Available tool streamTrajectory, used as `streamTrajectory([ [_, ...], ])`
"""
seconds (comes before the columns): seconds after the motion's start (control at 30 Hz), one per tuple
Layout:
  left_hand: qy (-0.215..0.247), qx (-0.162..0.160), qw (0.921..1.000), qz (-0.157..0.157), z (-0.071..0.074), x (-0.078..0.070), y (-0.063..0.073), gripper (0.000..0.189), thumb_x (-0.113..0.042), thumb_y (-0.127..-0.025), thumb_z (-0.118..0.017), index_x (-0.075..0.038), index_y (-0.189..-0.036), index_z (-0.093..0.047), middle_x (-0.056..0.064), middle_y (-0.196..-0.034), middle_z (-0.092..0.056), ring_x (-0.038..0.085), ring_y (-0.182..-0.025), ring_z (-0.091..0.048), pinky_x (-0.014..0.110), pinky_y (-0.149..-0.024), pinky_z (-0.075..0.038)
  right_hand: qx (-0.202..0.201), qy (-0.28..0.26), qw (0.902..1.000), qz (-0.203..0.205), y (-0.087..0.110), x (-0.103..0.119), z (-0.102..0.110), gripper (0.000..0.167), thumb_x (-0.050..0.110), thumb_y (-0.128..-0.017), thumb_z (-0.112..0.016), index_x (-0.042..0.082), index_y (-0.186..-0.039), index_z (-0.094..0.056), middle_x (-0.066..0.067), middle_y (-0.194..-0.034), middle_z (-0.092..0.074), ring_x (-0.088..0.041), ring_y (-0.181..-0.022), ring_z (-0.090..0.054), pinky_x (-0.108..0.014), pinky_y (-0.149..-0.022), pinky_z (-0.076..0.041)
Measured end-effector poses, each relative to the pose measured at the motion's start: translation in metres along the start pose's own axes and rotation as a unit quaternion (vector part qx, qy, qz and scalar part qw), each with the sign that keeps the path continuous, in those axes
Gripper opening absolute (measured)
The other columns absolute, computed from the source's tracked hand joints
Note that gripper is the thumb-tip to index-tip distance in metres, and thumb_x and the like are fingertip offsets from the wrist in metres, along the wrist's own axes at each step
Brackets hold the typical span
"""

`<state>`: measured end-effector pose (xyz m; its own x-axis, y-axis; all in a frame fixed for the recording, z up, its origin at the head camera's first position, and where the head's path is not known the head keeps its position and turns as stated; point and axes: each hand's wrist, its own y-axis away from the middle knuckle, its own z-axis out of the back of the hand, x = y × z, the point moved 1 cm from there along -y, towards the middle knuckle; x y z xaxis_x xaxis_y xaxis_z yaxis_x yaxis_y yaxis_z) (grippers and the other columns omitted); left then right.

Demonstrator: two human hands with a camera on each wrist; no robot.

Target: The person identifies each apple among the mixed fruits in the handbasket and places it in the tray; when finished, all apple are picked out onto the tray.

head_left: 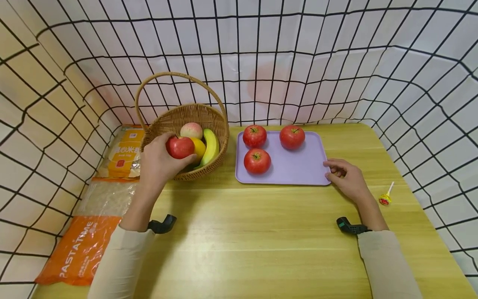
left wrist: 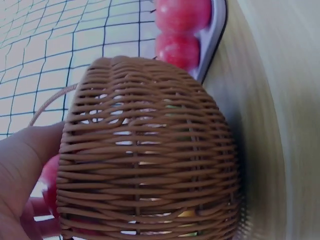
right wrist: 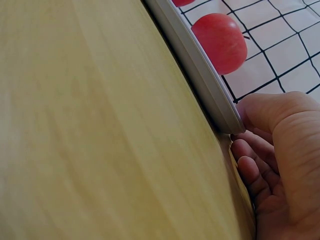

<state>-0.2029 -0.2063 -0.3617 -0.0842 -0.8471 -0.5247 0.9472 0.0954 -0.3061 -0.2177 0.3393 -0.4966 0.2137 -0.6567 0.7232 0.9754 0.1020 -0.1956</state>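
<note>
My left hand [head_left: 158,160] grips a red apple [head_left: 180,147] at the front left of the wicker basket [head_left: 199,172]. Inside the basket lie a peach [head_left: 191,130], a yellow fruit [head_left: 198,149] and a banana [head_left: 211,146]. In the left wrist view the basket's woven side [left wrist: 150,160] hides most of that apple. Over on the right, my right hand [head_left: 348,178] pinches the right edge of the lilac tray [head_left: 295,168], thumb on the rim and fingers curled by its underside. Three red apples sit on the tray, one [head_left: 257,161] at the front left.
An orange pasta bag [head_left: 86,249] and another food packet [head_left: 125,153] lie along the table's left side. A lollipop [head_left: 385,197] rests to the right of my right hand. White cloth with a black grid [head_left: 269,66] walls the table's back and sides.
</note>
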Motion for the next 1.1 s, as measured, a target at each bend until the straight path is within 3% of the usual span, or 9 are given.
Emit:
streamTrajectory([
  [0.13,0.050,-0.002,0.9986,-0.014,-0.002,-0.002,0.001,0.083,-0.048,-0.072,-0.092,-0.010,-0.138,-0.060,0.015,-0.131,-0.066,0.036,-0.114,-0.063,0.058,-0.091,-0.056,0.000,0.000,1.0000,0.000,0.000,0.001,-0.001,0.032,0.012,-0.097,-0.070,0.004,-0.128,-0.071,-0.012,-0.117,-0.065,-0.004,-0.084,-0.051,-0.009,-0.070,-0.041],
  [0.3,0.108,-0.007,0.9930,-0.046,-0.007,-0.008,0.005,0.078,-0.045,-0.071,-0.092,-0.018,-0.138,-0.061,0.011,-0.131,-0.066,0.033,-0.118,-0.062,0.057,-0.093,-0.056,0.001,0.002,1.0000,-0.002,0.000,0.002,-0.002,0.031,0.013,-0.097,-0.070,0.004,-0.127,-0.071,-0.013,-0.119,-0.066,-0.005,-0.083,-0.051,-0.010,-0.069,-0.041],
  [0.6,0.200,-0.017,0.9736,-0.109,-0.018,-0.031,0.017,0.075,-0.037,-0.066,-0.097,-0.029,-0.133,-0.065,0.003,-0.138,-0.058,0.023,-0.125,-0.058,0.050,-0.094,-0.059,0.003,0.007,1.0000,-0.003,0.000,0.003,-0.002,0.031,0.014,-0.097,-0.072,0.005,-0.126,-0.072,-0.014,-0.122,-0.067,-0.004,-0.084,-0.051,-0.009,-0.070,-0.041],
  [0.83,0.275,0.018,0.9506,-0.143,-0.037,-0.058,0.027,0.075,-0.035,-0.066,-0.098,-0.033,-0.134,-0.066,0.002,-0.136,-0.053,0.019,-0.120,-0.058,0.041,-0.089,-0.062,-0.003,0.009,1.0000,-0.003,0.002,0.004,0.000,0.031,0.014,-0.096,-0.072,0.004,-0.126,-0.072,-0.014,-0.120,-0.067,-0.004,-0.083,-0.052,-0.008,-0.069,-0.042],
  [1.1,0.283,0.061,0.9443,-0.157,-0.075,-0.094,0.031,0.077,-0.045,-0.066,-0.097,-0.038,-0.135,-0.064,-0.004,-0.134,-0.057,0.014,-0.121,-0.057,0.038,-0.100,-0.055,-0.004,0.010,0.9999,-0.004,0.001,0.002,0.001,0.032,0.015,-0.097,-0.072,0.005,-0.127,-0.072,-0.012,-0.116,-0.067,-0.004,-0.083,-0.052,-0.008,-0.069,-0.042],
])
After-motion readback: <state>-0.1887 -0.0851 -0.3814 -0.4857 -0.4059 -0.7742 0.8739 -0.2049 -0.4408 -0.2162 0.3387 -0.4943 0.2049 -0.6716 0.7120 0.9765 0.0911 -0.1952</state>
